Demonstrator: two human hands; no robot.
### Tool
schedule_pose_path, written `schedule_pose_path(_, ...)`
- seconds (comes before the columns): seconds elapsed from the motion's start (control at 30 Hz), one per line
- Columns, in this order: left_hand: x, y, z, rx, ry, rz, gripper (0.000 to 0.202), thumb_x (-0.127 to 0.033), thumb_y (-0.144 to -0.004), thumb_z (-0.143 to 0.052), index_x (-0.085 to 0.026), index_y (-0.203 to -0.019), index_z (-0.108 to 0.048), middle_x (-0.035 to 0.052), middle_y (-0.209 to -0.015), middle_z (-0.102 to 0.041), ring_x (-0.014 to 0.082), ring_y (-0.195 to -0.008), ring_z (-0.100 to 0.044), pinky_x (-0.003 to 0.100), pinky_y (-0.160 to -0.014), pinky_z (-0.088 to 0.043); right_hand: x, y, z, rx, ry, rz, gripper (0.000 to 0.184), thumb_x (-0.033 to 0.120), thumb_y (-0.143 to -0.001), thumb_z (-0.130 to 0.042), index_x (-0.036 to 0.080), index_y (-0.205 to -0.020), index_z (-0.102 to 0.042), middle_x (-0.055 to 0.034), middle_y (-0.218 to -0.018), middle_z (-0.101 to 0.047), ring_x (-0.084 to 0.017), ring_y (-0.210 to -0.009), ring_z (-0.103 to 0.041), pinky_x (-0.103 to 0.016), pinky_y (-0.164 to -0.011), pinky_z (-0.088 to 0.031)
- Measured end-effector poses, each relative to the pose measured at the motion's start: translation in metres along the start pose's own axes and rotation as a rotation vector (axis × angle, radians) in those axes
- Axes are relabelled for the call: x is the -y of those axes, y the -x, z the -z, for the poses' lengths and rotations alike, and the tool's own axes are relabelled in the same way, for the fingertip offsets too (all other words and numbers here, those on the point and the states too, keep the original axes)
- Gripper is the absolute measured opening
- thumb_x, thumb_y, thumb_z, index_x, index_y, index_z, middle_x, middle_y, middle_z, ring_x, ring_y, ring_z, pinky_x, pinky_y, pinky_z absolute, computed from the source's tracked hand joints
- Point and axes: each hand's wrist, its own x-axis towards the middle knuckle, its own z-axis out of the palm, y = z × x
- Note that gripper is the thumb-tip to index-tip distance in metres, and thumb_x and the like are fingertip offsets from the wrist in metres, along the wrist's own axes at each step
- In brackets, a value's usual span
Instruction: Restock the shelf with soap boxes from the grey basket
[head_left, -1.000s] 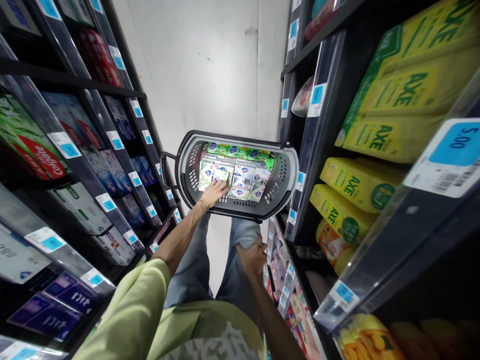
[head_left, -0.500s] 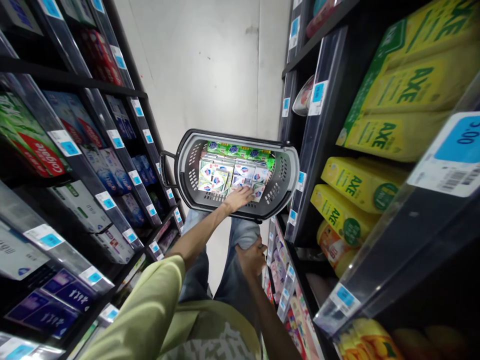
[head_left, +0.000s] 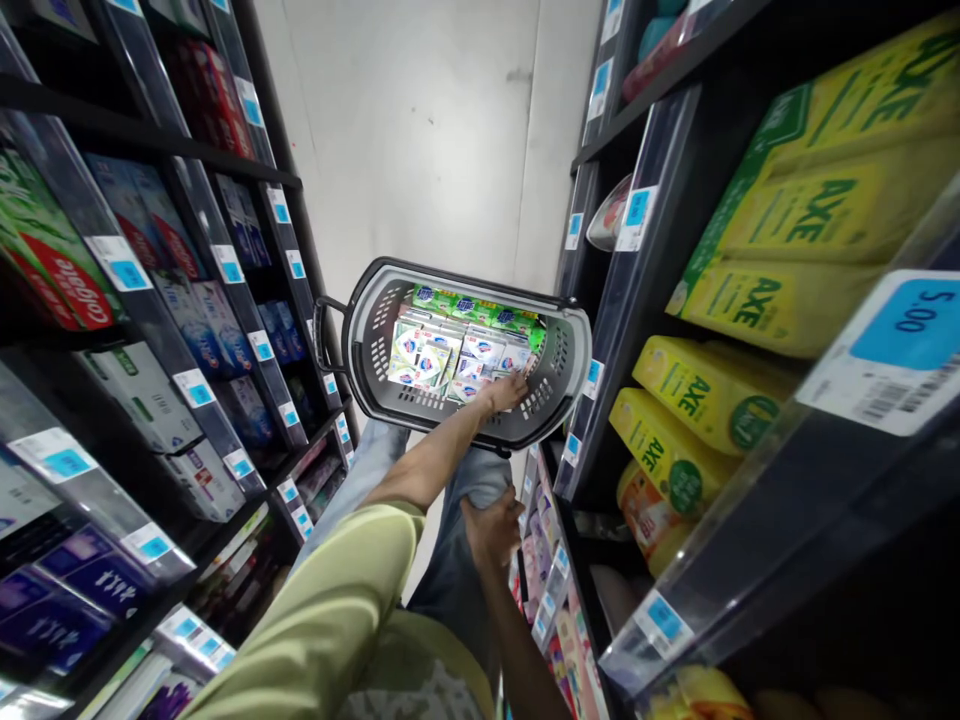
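A grey shopping basket (head_left: 375,330) stands on the floor between two shelf rows. It holds rows of white and green soap packs (head_left: 439,355). My left hand (head_left: 508,392) reaches into the basket's right side, its fingers stretched over the packs near the wall. My right hand (head_left: 491,528) sits low by my knee in blue jeans (head_left: 457,580), next to the bottom shelf edge. Its fingers are curled, and what they hold, if anything, is hidden.
Toothpaste boxes (head_left: 52,270) fill the left shelves. Yellow AXE bags (head_left: 697,395) fill the right shelves, with pink packs (head_left: 540,570) on the lowest one. Blue price tags (head_left: 900,320) line the shelf edges. The pale floor (head_left: 427,150) runs past the basket.
My left hand has slid from the basket's left side across the packs to its right side. The view has shifted slightly, and my right hand has stayed by the knee.
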Motion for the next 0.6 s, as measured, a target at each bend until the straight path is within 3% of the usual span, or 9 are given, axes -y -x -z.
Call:
schedule_pose_path(0.1, 0.004, 0.014, 0.015, -0.038, -0.039, -0.036, 0.045, -0.006, -0.083, -0.05, -0.014, -0.122, -0.072, 0.0186, -0.136, -0.062, 0.0347, -0.134, -0.05, 0.054, -0.116, -0.033, -0.001, -0.001, 0.001, -0.018, -0.018, 0.002, 0.084, 0.057, -0.082, -0.065, 0.012, -0.146, -0.036, -0.0214, -0.126, -0.058, -0.035, -0.093, -0.068, -0.042, -0.074, -0.052)
schedule_pose_path(0.23, 0.008, 0.047, 0.039, -0.138, -0.064, 0.084, 0.056, -0.019, -0.084, -0.066, -0.003, -0.136, -0.055, 0.0255, -0.135, -0.055, 0.0386, -0.127, -0.05, 0.05, -0.104, -0.041, 0.0, -0.002, 0.002, -0.033, -0.014, -0.008, 0.084, 0.055, -0.081, -0.068, 0.011, -0.145, -0.038, -0.0213, -0.125, -0.057, -0.036, -0.094, -0.068, -0.043, -0.074, -0.053)
schedule_pose_path(0.4, 0.013, 0.112, 0.052, -0.422, 0.16, 0.485, 0.049, -0.042, -0.079, -0.078, -0.016, -0.114, -0.056, 0.0133, -0.117, -0.059, 0.0322, -0.11, -0.058, 0.039, -0.091, -0.05, 0.003, -0.001, 0.001, -0.011, -0.013, -0.021, 0.083, 0.053, -0.082, -0.067, 0.01, -0.147, -0.037, -0.0236, -0.127, -0.056, -0.037, -0.096, -0.068, -0.042, -0.076, -0.052)
schedule_pose_path(0.6, 0.035, 0.171, 0.029, -0.708, 0.319, 0.911, 0.051, -0.041, -0.075, -0.079, -0.02, -0.11, -0.048, 0.0092, -0.11, -0.059, 0.0291, -0.103, -0.062, 0.037, -0.085, -0.053, 0.002, 0.002, -0.003, -0.039, 0.003, 0.0, 0.08, 0.053, -0.086, -0.064, 0.008, -0.147, -0.037, -0.0242, -0.127, -0.057, -0.037, -0.096, -0.069, -0.042, -0.077, -0.052)
